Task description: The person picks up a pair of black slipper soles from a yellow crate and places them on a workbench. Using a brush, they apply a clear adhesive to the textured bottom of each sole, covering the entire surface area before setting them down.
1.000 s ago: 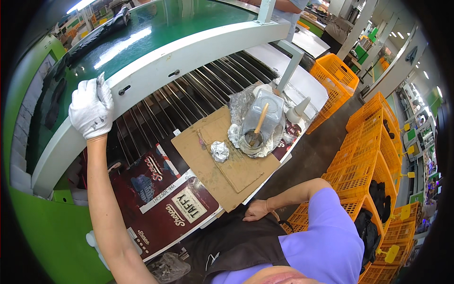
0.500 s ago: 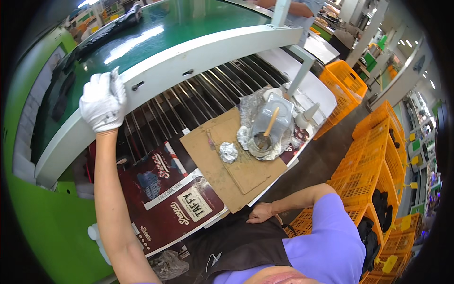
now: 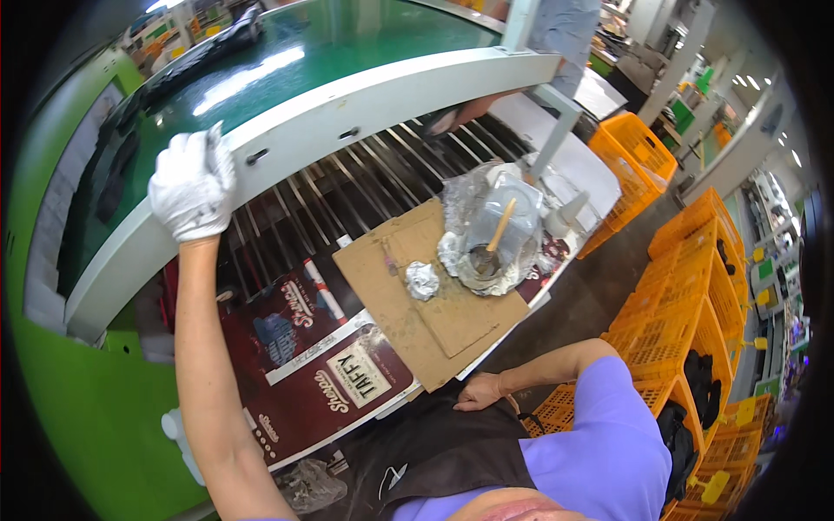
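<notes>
My left hand (image 3: 191,189), in a white glove, is raised to the white rim (image 3: 365,100) of a green conveyor (image 3: 347,39), fingers curled over its edge. My bare right hand (image 3: 480,393) rests at the near edge of the work table, by the corner of a brown cardboard sheet (image 3: 430,300), and holds nothing. On the cardboard lie a crumpled foil ball (image 3: 422,280) and a foil-lined bowl (image 3: 486,247) with a wooden stick (image 3: 501,224) standing in it.
Dark metal rollers (image 3: 330,195) run between the conveyor rim and the cardboard. Flattened maroon printed boxes (image 3: 321,373) lie to the left of the cardboard. Orange plastic crates (image 3: 695,295) are stacked at the right. Another person's hand (image 3: 452,117) reaches in from behind the rim.
My left hand has stayed on the conveyor rim and my right hand at the table edge. Another person's hand has come into view beyond the rollers.
</notes>
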### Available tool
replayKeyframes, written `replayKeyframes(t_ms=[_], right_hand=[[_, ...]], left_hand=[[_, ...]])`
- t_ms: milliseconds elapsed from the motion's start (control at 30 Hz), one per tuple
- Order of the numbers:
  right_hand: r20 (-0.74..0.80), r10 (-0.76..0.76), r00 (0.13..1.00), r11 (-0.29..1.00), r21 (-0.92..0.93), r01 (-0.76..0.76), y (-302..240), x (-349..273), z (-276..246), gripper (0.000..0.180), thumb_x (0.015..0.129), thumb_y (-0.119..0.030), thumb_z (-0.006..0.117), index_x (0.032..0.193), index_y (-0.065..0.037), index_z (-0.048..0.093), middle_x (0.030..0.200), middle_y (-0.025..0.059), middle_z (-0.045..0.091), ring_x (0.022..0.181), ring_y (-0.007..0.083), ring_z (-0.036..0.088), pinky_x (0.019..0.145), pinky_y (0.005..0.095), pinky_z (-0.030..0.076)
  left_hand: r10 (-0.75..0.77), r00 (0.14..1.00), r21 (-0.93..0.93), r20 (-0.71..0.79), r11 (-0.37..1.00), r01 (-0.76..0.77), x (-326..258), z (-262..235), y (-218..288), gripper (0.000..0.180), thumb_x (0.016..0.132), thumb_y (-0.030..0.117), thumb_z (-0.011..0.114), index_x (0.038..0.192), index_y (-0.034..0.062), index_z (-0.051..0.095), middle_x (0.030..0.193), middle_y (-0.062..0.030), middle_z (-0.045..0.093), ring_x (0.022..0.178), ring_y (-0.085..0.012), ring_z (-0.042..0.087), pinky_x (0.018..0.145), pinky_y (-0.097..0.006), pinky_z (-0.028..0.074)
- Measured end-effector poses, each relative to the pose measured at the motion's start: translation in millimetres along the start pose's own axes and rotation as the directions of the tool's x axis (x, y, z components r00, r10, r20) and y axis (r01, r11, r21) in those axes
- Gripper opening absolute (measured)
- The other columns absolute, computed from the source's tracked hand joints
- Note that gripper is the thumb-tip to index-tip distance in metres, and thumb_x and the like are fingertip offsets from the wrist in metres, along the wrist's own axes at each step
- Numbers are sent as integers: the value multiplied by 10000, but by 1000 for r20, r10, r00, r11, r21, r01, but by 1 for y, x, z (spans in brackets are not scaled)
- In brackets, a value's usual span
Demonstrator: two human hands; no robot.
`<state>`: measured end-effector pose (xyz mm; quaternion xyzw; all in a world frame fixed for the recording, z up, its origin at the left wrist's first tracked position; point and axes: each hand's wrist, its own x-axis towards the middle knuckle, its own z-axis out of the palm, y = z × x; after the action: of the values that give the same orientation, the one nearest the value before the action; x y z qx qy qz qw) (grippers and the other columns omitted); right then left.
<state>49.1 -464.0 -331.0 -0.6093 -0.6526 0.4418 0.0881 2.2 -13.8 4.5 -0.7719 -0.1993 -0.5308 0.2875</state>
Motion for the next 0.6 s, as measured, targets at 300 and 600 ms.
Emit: replayKeyframes(t_ms=[300,600], right_hand=[[-35,-41,999,999,27,42,4,3,4,481,919,-415,435,689,-34,618,707,178,622,706,390,587,645,454,466],[-114,-75,991,997,23,78,4,1,6,484,928,-390,452,619,-39,576,622,167,588,610,369,574,567,442,448]], left_hand=[[21,1000,-33,13,999,-21,0,1,-1,144,853,246,576,796,119,612,781,-47,584,657,-244,568,567,-365,471],[-4,996,24,93,1000,1,-4,2,-3,156,889,228,535,896,104,630,854,-55,605,708,-250,582,606,-361,483]])
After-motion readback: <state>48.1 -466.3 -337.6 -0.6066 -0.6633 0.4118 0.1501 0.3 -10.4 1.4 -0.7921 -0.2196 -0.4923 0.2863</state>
